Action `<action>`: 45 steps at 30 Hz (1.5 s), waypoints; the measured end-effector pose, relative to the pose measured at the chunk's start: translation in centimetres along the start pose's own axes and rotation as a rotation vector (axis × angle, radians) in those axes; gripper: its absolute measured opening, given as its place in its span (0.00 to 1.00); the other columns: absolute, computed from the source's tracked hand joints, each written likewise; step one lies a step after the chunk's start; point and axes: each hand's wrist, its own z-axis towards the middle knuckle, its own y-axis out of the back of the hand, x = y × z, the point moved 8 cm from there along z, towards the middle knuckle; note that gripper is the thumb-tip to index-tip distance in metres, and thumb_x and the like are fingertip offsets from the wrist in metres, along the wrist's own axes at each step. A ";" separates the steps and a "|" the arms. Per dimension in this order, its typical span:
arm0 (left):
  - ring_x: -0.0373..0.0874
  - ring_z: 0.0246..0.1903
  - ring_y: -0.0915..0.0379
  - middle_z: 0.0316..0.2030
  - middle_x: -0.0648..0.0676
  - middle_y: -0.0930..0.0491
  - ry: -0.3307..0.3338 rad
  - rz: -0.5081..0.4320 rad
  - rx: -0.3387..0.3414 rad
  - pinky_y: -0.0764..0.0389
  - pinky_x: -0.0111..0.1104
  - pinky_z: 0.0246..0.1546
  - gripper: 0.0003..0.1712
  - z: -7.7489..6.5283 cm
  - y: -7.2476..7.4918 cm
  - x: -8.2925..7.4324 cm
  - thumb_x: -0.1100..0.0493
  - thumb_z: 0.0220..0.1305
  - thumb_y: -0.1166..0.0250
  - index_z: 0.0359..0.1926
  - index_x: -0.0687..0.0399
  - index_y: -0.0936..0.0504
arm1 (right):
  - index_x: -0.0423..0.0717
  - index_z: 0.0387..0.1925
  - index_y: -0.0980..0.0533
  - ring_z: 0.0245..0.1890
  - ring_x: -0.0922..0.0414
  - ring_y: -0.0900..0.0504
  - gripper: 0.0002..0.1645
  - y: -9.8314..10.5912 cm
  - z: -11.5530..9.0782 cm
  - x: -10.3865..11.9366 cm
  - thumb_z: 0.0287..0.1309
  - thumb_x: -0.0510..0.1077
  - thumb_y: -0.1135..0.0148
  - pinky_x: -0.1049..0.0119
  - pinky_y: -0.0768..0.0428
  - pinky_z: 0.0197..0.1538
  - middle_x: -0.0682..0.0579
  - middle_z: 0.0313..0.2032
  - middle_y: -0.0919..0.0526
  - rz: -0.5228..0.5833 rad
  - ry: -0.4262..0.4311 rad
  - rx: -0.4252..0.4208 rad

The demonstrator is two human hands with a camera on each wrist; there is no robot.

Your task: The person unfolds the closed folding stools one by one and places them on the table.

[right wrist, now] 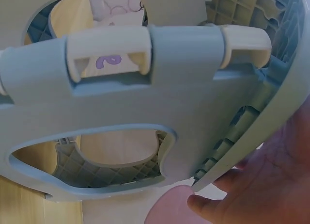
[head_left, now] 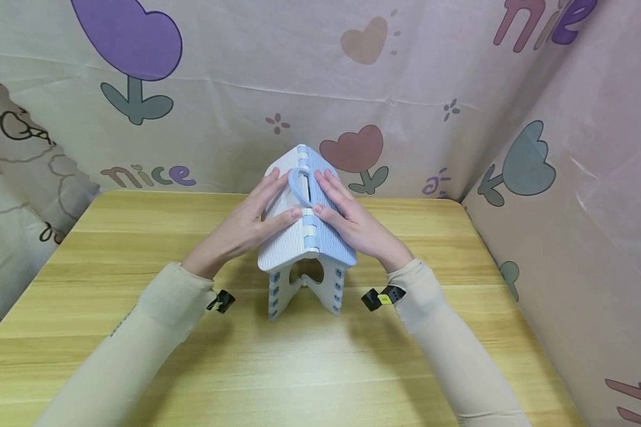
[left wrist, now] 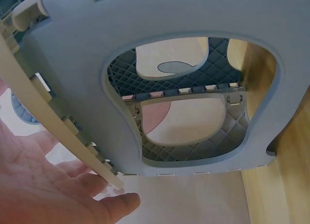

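Observation:
A white and light-blue plastic folding step stool (head_left: 285,240) stands on the wooden table, its hinged top peaked like a roof. My left hand (head_left: 251,219) rests on the white half of the top, fingers stretched up the slope and thumb near the ridge. On the light-blue half, my right hand (head_left: 355,222) lies likewise. Between the hands, a blue loop handle (head_left: 294,187) sticks up at the ridge. Both wrist views look in under the top: the leg panels (left wrist: 77,73) have large cutouts, and the fingers (right wrist: 208,204) show beyond the top's edge.
The wooden table (head_left: 310,379) carries the stool near its back edge. A printed cloth (head_left: 246,71) with flowers and lettering hangs right behind the table and along its right side. A small black camera (head_left: 376,298) is strapped at each wrist.

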 end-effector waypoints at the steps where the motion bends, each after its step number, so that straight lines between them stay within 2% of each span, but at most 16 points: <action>1: 0.53 0.88 0.70 0.88 0.47 0.67 -0.004 0.004 0.001 0.58 0.73 0.80 0.49 0.1 0.0 0.0 0.31 0.75 0.42 0.87 0.29 0.53 | 0.62 0.88 0.53 0.89 0.48 0.67 0.44 0.0 0.0 0.0 0.81 0.66 0.51 0.36 0.56 0.87 0.53 0.89 0.62 -0.005 -0.002 0.000; 5: 0.54 0.88 0.69 0.88 0.48 0.65 -0.024 0.022 0.010 0.58 0.72 0.81 0.49 0.3 0.1 0.1 0.32 0.75 0.42 0.87 0.31 0.52 | 0.64 0.87 0.53 0.89 0.48 0.66 0.43 0.1 -0.2 -0.2 0.81 0.64 0.50 0.35 0.56 0.86 0.56 0.88 0.62 -0.024 -0.015 -0.005; 11: 0.55 0.88 0.70 0.88 0.45 0.65 -0.012 -0.037 0.033 0.59 0.72 0.81 0.49 0.3 0.2 0.8 0.35 0.74 0.40 0.87 0.29 0.53 | 0.64 0.87 0.53 0.89 0.50 0.66 0.43 0.1 -0.3 -0.5 0.82 0.62 0.49 0.38 0.57 0.87 0.57 0.88 0.62 -0.024 -0.015 -0.011; 17: 0.57 0.88 0.68 0.88 0.45 0.64 -0.001 -0.022 0.037 0.58 0.73 0.80 0.50 0.4 0.3 0.6 0.34 0.73 0.39 0.87 0.29 0.52 | 0.64 0.87 0.53 0.89 0.51 0.67 0.46 0.3 -0.4 -0.7 0.79 0.70 0.51 0.37 0.57 0.87 0.58 0.88 0.63 -0.026 -0.018 -0.006; 20: 0.58 0.88 0.68 0.88 0.45 0.64 0.007 -0.002 0.034 0.59 0.73 0.81 0.50 0.4 0.4 0.5 0.34 0.72 0.39 0.87 0.30 0.51 | 0.65 0.87 0.54 0.89 0.51 0.68 0.48 0.3 -0.4 -0.9 0.78 0.74 0.52 0.36 0.57 0.87 0.58 0.88 0.63 -0.041 -0.026 0.003; 25: 0.58 0.88 0.69 0.88 0.47 0.63 0.007 0.047 0.036 0.60 0.72 0.81 0.50 0.4 0.4 0.4 0.33 0.72 0.39 0.87 0.32 0.50 | 0.65 0.87 0.53 0.89 0.52 0.68 0.49 0.4 -0.7 -0.8 0.77 0.75 0.52 0.36 0.56 0.86 0.56 0.88 0.64 -0.070 -0.048 0.005; 36: 0.54 0.88 0.72 0.88 0.48 0.63 0.019 0.092 0.029 0.62 0.68 0.83 0.53 0.2 0.3 0.4 0.34 0.71 0.37 0.88 0.38 0.51 | 0.62 0.87 0.51 0.89 0.50 0.69 0.46 0.5 -1.0 -0.6 0.79 0.67 0.47 0.35 0.58 0.86 0.56 0.88 0.63 -0.123 -0.081 0.000; 45: 0.56 0.88 0.74 0.88 0.51 0.60 0.028 0.218 0.048 0.61 0.67 0.84 0.56 0.1 0.2 0.0 0.32 0.69 0.35 0.87 0.48 0.47 | 0.56 0.86 0.44 0.89 0.52 0.68 0.47 0.6 -1.1 -0.6 0.75 0.64 0.41 0.37 0.59 0.87 0.55 0.88 0.58 -0.220 -0.119 0.012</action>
